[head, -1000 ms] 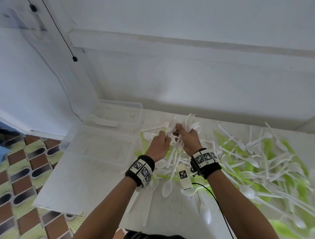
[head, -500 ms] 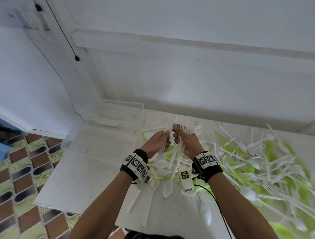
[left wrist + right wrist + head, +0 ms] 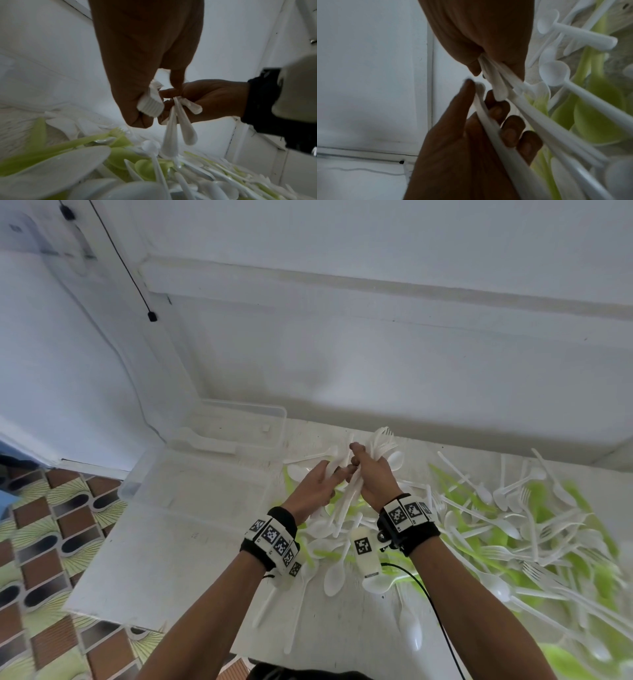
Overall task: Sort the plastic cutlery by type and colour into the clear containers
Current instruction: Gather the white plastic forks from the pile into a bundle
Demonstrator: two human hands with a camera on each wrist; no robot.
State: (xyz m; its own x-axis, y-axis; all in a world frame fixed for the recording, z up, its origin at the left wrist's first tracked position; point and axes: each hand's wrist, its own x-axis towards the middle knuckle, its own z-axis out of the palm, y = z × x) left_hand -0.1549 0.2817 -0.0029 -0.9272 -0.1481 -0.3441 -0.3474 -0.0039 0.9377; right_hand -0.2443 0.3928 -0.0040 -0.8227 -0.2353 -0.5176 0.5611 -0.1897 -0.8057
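Right hand (image 3: 375,477) grips bundle of white forks (image 3: 380,445); left hand (image 3: 317,489) pinches one white handle (image 3: 337,463) beside it, above mixed cutlery pile (image 3: 513,529) on desk (image 3: 154,559); clear containers (image 3: 205,474) left.

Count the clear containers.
2: the far container against the wall and the near container just in front of it, both left of the cutlery pile. Clear walls overlap, so another may be hidden.
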